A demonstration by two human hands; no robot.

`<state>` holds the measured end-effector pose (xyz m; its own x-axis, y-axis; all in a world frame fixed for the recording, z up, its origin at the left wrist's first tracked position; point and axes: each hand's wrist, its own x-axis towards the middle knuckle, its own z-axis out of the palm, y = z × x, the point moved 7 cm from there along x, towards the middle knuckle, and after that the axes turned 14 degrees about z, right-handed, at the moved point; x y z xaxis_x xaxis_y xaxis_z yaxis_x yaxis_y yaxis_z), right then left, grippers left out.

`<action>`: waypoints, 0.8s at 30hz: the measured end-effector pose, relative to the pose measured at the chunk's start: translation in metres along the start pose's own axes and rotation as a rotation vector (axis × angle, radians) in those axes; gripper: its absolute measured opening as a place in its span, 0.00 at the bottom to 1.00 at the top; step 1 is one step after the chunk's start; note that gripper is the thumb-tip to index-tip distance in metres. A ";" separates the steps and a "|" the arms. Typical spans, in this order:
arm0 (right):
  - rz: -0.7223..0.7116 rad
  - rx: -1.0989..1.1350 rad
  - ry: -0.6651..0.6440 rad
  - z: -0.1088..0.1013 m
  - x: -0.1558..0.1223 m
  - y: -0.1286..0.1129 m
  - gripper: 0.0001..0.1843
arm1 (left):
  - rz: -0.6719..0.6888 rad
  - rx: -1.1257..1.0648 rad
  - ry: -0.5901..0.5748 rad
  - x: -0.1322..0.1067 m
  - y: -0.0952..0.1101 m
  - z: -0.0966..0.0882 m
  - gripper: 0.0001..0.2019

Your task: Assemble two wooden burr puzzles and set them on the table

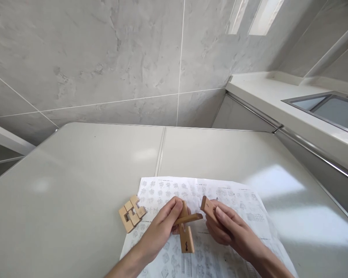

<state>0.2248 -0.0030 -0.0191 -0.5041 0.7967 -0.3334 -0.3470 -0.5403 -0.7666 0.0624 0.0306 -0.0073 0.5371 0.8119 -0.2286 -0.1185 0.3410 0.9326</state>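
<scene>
Slotted piece [187, 241], long axis toward the wearer, is gripped by left hand [166, 221], second block [210, 209] by right hand [231, 224].

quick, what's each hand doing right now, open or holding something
Left hand: closed, holding two crossed wooden pieces above the printed sheet.
Right hand: closed, holding one separate wooden piece.
</scene>
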 end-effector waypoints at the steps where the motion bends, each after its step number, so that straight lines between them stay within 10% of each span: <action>1: -0.006 -0.037 -0.024 0.002 0.000 0.001 0.20 | -0.002 0.006 -0.002 0.000 -0.001 0.000 0.26; 24: 0.028 -0.328 0.067 0.007 -0.001 0.004 0.25 | -0.029 0.028 -0.148 -0.002 -0.003 0.016 0.26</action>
<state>0.2184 -0.0081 -0.0180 -0.4531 0.8046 -0.3838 -0.0551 -0.4550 -0.8888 0.0751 0.0198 -0.0051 0.6572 0.7228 -0.2135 -0.0789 0.3478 0.9343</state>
